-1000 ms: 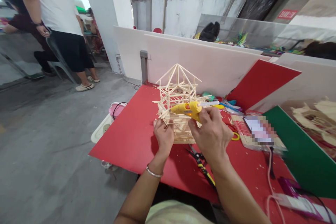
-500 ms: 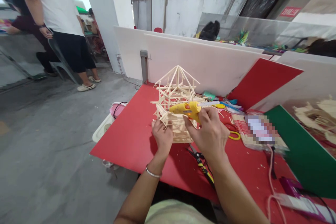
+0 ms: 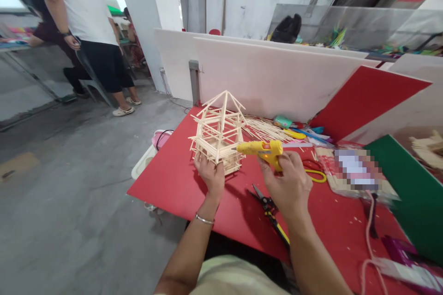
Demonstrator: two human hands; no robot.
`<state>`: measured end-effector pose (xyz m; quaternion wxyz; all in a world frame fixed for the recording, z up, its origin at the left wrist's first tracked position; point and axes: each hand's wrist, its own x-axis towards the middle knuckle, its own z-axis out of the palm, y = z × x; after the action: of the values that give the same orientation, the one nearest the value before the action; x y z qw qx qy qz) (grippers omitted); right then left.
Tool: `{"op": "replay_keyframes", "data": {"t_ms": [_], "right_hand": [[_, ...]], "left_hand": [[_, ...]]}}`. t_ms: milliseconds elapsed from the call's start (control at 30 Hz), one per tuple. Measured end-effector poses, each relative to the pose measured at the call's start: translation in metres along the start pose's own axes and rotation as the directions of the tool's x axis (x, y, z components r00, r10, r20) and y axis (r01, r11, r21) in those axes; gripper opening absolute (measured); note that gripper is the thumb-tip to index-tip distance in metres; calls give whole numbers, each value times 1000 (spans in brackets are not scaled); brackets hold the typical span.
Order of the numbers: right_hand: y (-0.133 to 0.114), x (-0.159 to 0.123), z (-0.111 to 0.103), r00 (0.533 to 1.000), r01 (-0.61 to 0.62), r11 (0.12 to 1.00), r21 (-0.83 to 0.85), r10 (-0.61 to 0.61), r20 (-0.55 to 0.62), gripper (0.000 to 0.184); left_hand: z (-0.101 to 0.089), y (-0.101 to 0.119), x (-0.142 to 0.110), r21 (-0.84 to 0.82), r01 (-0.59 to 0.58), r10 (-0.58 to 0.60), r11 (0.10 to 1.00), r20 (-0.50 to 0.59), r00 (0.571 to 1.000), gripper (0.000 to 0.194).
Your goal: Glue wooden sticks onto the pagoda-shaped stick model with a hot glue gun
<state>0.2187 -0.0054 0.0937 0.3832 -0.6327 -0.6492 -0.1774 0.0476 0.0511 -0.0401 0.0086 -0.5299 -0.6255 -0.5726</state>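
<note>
A small pagoda-like model (image 3: pixel 221 122) built of thin wooden sticks stands on the red tabletop, with a pointed frame of sticks at its top. My left hand (image 3: pixel 211 173) grips its lower front, fingers curled around the sticks. In my right hand (image 3: pixel 289 179) is a yellow hot glue gun (image 3: pixel 263 148), held by the handle. Its nozzle points left, close to the right side of the model's lower tier; whether it touches cannot be made out. A pair of snips (image 3: pixel 268 207) with black and yellow handles lies below, between my forearms.
Loose wooden sticks (image 3: pixel 268 129) lie behind the model. A green roll (image 3: pixel 282 121), yellow-handled scissors (image 3: pixel 316 175) and a phone (image 3: pixel 356 168) on a packet are to the right. A green board (image 3: pixel 398 175) borders the right side. White panels (image 3: pixel 277 73) stand behind; people are at far left.
The stick model has been turned and shifted slightly left in my left hand. The glue gun has moved right, off the front of the model to its right side. The camera view has shifted.
</note>
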Motion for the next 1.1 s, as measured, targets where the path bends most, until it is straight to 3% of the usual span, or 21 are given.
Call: {"op": "replay_keyframes", "data": {"t_ms": [167, 300, 400, 467, 567, 633, 700, 800, 933, 1100], "right_hand": [[8, -2, 0, 999, -42, 998, 54, 43, -12, 29], [17, -5, -1, 996, -78, 989, 123, 82, -35, 31], [27, -8, -3, 994, -92, 982, 163, 100, -42, 32], [33, -10, -6, 994, -92, 980, 178, 101, -45, 33], [38, -13, -10, 995, -87, 974, 211, 96, -34, 34], [37, -15, -10, 996, -85, 968, 237, 92, -20, 35], [34, -16, -9, 997, -75, 965, 251, 80, -9, 35], [26, -17, -7, 999, -47, 965, 258, 49, -5, 34], [20, -16, -8, 999, -33, 968, 250, 35, -2, 32], [16, -14, -9, 1000, -25, 977, 214, 23, 10, 36]], "left_hand": [[8, 6, -22, -12, -21, 23, 1000, 130, 991, 26], [18, 13, -45, -31, -86, 92, 996, 278, 956, 24], [8, 8, -57, -55, -160, 169, 986, 345, 923, 39], [-9, -3, -56, -85, -187, 205, 979, 315, 927, 36], [-39, -24, -39, -135, -130, 158, 982, 222, 962, 13], [-52, -38, -18, -75, -27, 36, 997, 116, 993, 13], [-55, -48, 5, -58, 41, -34, 997, 111, 993, 19], [-43, -59, 30, -102, -48, 76, 994, 292, 953, 26], [-20, -65, 40, -62, -129, 143, 990, 361, 922, 31], [-4, -70, 45, -7, -187, 170, 982, 452, 876, 12]]}}
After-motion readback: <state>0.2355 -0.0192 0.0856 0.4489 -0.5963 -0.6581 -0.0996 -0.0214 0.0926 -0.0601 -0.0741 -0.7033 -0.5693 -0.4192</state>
